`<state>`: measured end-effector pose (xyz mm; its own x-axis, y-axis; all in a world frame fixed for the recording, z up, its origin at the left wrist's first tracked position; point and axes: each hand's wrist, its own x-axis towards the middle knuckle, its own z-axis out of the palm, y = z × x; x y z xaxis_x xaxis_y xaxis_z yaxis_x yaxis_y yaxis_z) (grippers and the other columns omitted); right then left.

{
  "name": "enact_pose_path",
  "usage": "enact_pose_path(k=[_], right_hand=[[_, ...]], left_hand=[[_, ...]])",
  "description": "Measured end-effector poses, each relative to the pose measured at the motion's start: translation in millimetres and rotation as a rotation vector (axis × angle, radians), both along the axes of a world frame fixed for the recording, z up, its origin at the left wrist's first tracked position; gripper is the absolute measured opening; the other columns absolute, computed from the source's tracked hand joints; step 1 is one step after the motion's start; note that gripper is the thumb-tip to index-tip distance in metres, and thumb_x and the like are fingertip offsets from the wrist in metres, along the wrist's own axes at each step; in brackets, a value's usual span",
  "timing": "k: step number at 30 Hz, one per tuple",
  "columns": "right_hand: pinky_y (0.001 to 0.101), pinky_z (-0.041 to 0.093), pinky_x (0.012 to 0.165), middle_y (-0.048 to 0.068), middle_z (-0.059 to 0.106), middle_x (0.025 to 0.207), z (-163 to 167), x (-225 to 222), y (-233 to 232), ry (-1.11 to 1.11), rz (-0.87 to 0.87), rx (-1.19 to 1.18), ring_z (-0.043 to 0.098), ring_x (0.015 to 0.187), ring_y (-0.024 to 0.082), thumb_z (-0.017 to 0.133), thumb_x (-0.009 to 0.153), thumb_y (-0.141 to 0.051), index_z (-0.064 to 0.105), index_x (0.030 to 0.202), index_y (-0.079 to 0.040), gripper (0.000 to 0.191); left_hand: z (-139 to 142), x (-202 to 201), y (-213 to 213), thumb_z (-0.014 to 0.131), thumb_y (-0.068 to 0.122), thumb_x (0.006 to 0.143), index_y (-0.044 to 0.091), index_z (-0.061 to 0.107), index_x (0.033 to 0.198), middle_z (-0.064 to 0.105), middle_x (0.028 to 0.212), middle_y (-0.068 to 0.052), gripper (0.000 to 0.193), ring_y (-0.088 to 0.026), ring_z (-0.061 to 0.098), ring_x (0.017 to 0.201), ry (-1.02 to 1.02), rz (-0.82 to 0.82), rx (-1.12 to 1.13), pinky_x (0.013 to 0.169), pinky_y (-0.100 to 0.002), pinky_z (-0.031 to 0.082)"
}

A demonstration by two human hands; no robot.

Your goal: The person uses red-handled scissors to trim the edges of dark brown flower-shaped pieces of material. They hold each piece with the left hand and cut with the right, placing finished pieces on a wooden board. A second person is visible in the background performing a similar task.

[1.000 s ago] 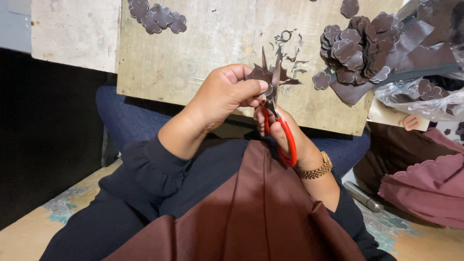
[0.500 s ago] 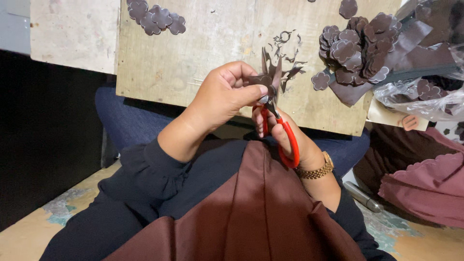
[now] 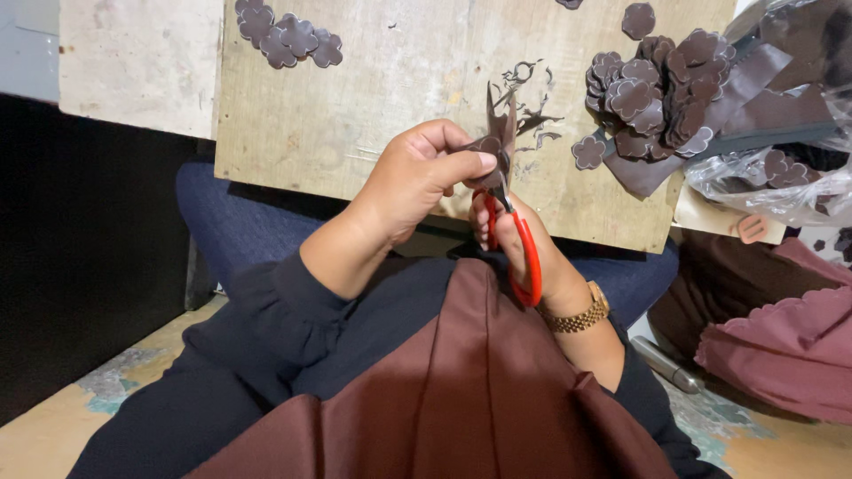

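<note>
My left hand (image 3: 417, 177) pinches a small dark brown fabric piece (image 3: 493, 146) between thumb and fingers, above my lap. My right hand (image 3: 524, 244) grips red-handled scissors (image 3: 519, 239), whose blades point up into the fabric piece. A gold watch (image 3: 577, 317) is on my right wrist. Brown cloth (image 3: 461, 399) drapes over my lap below both hands.
A wooden board (image 3: 373, 89) lies ahead with a pile of cut brown flower shapes (image 3: 657, 89) at its right, a few more flower shapes (image 3: 288, 35) at top left, and thin scraps (image 3: 528, 98). A plastic bag (image 3: 781, 168) and pink cloth (image 3: 790, 346) sit to the right.
The fabric piece has been turned slightly in my left hand and the scissor blades have shifted against it. Both hands stay in about the same place.
</note>
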<state>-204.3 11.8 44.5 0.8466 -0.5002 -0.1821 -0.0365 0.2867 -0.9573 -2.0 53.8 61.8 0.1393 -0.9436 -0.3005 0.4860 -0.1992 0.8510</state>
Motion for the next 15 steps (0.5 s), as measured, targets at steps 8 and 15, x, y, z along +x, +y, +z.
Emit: enact_pose_path(k=[8,15], right_hand=[[0.0234,0.041,0.072,-0.002,0.046,0.094,-7.1,6.5,1.4,0.032,-0.083,-0.073,0.043,0.080,0.009,0.048,0.104,-0.062,0.050,0.113,-0.007,0.055],[0.0227,0.037,0.066,-0.002,0.045,0.088,-5.1,3.7,-0.2,0.031,-0.071,-0.038,0.040,0.075,0.008,0.048,0.105,-0.060,0.051,0.108,-0.008,0.052]], left_hand=[[-7.1,-4.2,-4.0,0.076,0.007,0.091,0.003,0.068,0.090,0.072,0.084,-0.006,0.009,-0.012,0.067,0.078,0.098,0.051,-0.042,0.075,-0.027,0.055],[-8.9,-5.6,-3.9,0.076,0.007,0.091,0.002,0.067,0.090,0.072,0.085,-0.006,0.009,-0.012,0.067,0.080,0.089,0.046,-0.028,0.075,-0.026,0.055]])
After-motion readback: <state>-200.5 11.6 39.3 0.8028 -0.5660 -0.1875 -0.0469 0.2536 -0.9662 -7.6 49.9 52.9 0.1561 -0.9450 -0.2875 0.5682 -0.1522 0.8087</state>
